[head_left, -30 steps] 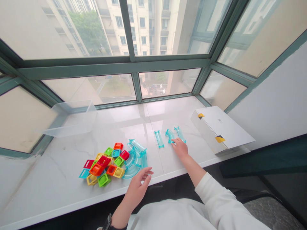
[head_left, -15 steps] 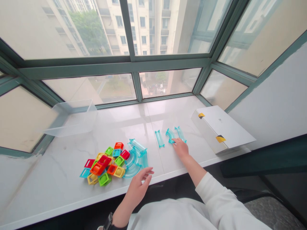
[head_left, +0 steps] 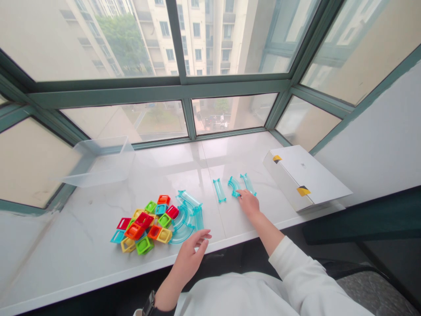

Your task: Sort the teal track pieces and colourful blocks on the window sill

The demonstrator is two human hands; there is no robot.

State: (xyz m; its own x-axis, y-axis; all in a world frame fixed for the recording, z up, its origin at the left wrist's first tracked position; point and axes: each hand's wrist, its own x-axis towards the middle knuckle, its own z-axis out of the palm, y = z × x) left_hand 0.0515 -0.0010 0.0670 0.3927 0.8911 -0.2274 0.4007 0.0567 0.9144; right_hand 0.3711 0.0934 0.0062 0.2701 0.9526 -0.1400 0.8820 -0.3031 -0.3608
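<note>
My right hand [head_left: 249, 203] reaches over the white surface, its fingertips closed at the near end of a curved, clear turquoise track piece [head_left: 233, 185]. Straight turquoise track pieces lie on either side: one to the left [head_left: 219, 190] and one to the right [head_left: 247, 183], partly behind the fingers. Holding nothing, my left hand [head_left: 191, 253] hovers by the front edge with fingers stretched out and apart. Just beyond it is a heap of more turquoise track pieces [head_left: 184, 219], curved and straight. Touching that heap is a pile of colourful square plastic blocks [head_left: 143, 226].
A clear plastic bin [head_left: 98, 169] stands at the back left. On the right sits a white box [head_left: 305, 175] with yellow-and-black tape tabs. Green-framed windows [head_left: 184, 91] enclose the marble-patterned ledge [head_left: 82, 237], whose front edge runs just before my body.
</note>
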